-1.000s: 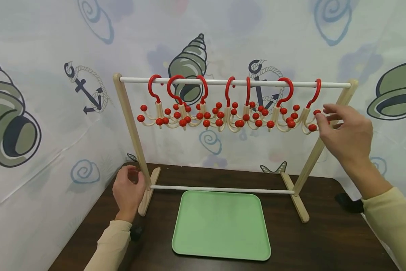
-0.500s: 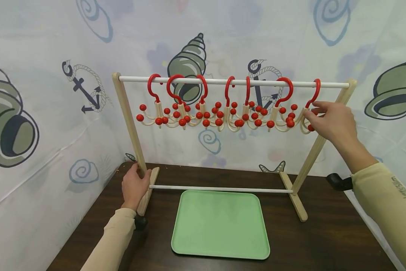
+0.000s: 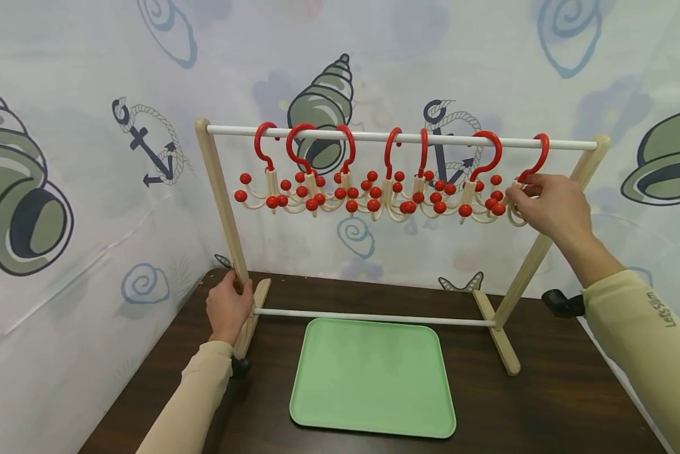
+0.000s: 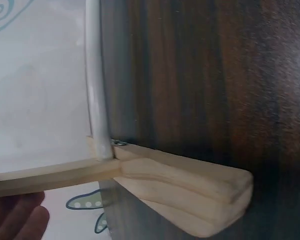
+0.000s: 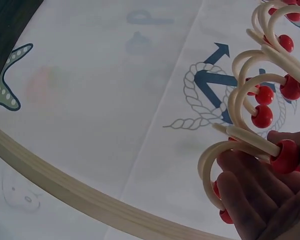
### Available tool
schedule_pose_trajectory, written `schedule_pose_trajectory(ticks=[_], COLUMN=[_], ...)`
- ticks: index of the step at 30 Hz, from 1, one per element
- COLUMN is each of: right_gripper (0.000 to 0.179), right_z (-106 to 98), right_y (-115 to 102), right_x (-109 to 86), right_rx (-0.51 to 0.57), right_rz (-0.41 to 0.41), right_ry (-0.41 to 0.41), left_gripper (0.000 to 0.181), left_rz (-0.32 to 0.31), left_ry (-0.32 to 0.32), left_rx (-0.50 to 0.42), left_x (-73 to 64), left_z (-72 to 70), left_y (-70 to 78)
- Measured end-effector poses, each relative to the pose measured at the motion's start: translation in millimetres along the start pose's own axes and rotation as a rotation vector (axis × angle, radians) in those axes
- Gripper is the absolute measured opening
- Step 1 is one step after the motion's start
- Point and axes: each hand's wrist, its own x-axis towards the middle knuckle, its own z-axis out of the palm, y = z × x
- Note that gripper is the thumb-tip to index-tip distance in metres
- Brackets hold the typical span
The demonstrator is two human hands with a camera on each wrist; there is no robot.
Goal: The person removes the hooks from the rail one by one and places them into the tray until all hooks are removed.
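A wooden rack with a white top rod [image 3: 362, 135] stands on the table, and several beige multi-arm hangers with red hooks and red ball tips hang from the rod. My left hand [image 3: 228, 309] grips the rack's left upright [image 3: 222, 195] low down; in the left wrist view its fingers [image 4: 25, 217] lie on one side of that upright [image 4: 55, 177]. With my right hand [image 3: 558, 205] I pinch the rightmost hanger [image 3: 542, 154] just below its hook, which is still over the rod. The right wrist view has the curved arms of this hanger [image 5: 205, 165] against my fingers.
A light green tray [image 3: 374, 378] lies on the dark wooden table [image 3: 561, 391] in front of the rack. The rack's lower white rod [image 3: 374, 316] and right foot [image 3: 501, 343] are behind and beside it. A patterned sheet [image 3: 402, 38] covers the wall behind.
My right hand has moved left and taken hold of the rightmost hanger between thumb and fingers. My left hand has moved right onto the left upright and gripped it.
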Motion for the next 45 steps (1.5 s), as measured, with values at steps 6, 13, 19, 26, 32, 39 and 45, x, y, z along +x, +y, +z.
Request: schedule_pose_trajectory(ticks=[6, 13, 19, 26, 32, 39, 45], right_gripper=[0.055, 0.054, 0.057, 0.058, 0.06, 0.063, 0.058], right_z=[-3, -14, -28, -44, -46, -26, 20], right_y=[-3, -3, -4, -5, 1, 13, 25], right_x=[0.9, 1.3, -2.4, -14.3, -32.6, -68.6, -112.2], right_rx=[0.0, 0.012, 0.0, 0.015, 0.017, 0.076, 0.158], right_rz=[-0.003, -0.012, -0.004, -0.004, 0.052, 0.141, 0.176], right_ry=[0.011, 0.039, 0.059, 0.083, 0.096, 0.097, 0.053], left_gripper=[0.013, 0.013, 0.013, 0.018, 0.018, 0.018, 0.017], left_rz=[0.032, 0.032, 0.035, 0.078, 0.073, 0.044, 0.025], left_ry=[0.044, 0.031, 0.03, 0.03, 0.016, 0.005, -0.009], left_rx=[0.027, 0.032, 0.036, 0.055, 0.053, 0.051, 0.041], left_x=[-2.1, -1.9, -2.3, 1.3, 1.3, 2.7, 2.7], left_z=[0.7, 1.7, 4.0, 6.3, 5.9, 5.2, 3.2], left_y=[-1.4, 3.0, 2.3, -2.2, -1.7, -1.3, 0.5])
